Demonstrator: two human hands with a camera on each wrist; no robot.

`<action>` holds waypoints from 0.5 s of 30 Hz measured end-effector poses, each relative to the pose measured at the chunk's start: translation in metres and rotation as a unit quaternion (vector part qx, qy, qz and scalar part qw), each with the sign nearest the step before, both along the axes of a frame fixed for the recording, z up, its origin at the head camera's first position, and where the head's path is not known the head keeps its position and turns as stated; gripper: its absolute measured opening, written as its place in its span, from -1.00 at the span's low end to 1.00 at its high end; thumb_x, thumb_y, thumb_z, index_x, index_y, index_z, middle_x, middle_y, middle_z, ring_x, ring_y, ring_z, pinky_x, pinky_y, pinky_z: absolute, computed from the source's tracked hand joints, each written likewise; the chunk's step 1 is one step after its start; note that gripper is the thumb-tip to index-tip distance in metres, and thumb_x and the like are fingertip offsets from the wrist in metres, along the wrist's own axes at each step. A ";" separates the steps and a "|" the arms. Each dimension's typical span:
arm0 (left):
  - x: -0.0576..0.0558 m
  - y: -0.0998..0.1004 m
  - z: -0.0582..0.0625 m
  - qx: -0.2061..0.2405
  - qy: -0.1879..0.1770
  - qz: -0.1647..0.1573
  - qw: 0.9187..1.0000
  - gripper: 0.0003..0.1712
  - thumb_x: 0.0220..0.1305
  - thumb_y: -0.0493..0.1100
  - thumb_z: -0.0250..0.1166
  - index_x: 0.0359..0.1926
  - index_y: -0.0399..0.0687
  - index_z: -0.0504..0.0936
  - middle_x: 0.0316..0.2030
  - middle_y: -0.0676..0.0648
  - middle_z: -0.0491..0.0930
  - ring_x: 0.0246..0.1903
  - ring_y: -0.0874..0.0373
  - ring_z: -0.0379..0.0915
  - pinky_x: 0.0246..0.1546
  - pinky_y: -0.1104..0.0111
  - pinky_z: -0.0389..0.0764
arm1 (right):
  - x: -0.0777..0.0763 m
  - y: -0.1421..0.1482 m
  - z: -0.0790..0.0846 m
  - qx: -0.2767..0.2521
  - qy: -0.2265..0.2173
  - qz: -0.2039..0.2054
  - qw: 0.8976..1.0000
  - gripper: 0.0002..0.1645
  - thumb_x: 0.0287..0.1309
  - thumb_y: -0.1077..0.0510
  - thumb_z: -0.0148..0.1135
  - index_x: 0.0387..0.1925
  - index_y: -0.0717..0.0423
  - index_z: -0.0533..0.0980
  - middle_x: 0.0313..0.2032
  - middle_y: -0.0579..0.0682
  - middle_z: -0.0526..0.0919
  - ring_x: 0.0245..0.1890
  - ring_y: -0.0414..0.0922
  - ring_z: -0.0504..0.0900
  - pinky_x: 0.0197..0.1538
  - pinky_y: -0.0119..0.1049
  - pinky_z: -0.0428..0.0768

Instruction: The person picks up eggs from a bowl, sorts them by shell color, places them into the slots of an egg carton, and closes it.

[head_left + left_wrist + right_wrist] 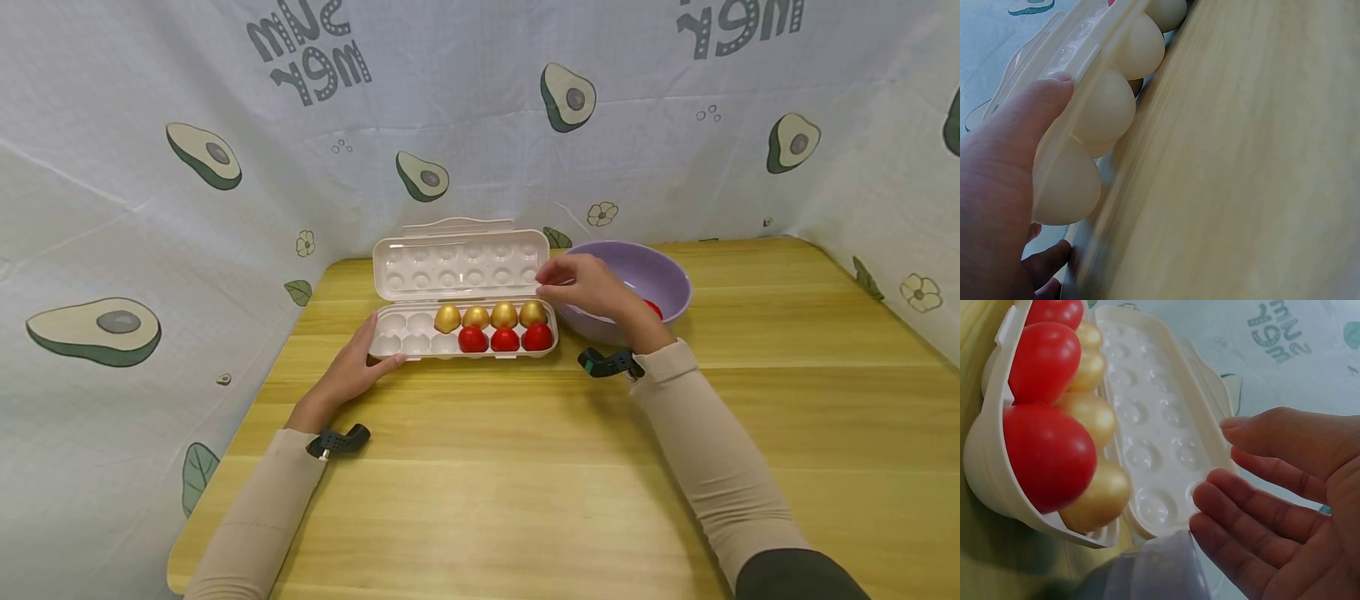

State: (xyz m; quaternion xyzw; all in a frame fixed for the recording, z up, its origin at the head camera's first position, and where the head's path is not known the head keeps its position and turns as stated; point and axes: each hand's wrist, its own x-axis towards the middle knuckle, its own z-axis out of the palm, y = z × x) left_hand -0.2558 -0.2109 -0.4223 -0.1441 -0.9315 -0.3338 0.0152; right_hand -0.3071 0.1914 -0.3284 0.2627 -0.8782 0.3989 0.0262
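A white plastic egg carton (393,322) stands with its lid (461,265) raised at the back. Several gold eggs (504,315) fill the right part of its back row, and three red eggs (505,339) sit in front of them. My left hand (348,371) grips the carton's left end, its thumb on the front rim in the left wrist view. Over the carton's right end, beside the lid, hovers my right hand (588,287). In the right wrist view its fingers (1254,519) are relaxed and apart from the thumb, with nothing between them.
A purple bowl (667,279) stands right of the carton, partly hidden by my right hand, with a red egg (652,309) showing inside. Behind the wooden table (480,483) hangs a white curtain (487,100) with avocado prints.
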 end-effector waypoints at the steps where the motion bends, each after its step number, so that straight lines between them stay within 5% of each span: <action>1: 0.000 0.000 0.000 0.001 0.000 0.000 1.000 0.16 0.26 0.26 0.22 0.52 -0.19 -0.28 0.51 -0.14 -0.22 0.47 -0.08 -0.25 0.41 0.02 -0.08 | 0.000 0.002 0.001 -0.005 0.002 0.001 1.000 -0.71 0.16 0.15 0.35 -0.14 0.25 0.58 -0.23 0.09 0.67 -0.13 0.01 0.63 0.05 -0.08 0.55; 15: 0.000 0.000 0.000 0.005 -0.001 -0.001 1.000 0.16 0.26 0.26 0.22 0.52 -0.19 -0.28 0.51 -0.15 -0.22 0.47 -0.08 -0.26 0.41 0.01 -0.09 | -0.002 0.027 0.010 0.015 -0.025 -0.014 0.999 -0.67 0.18 0.14 0.34 -0.07 0.23 0.58 -0.14 0.09 0.67 -0.08 0.00 0.60 0.07 -0.08 0.54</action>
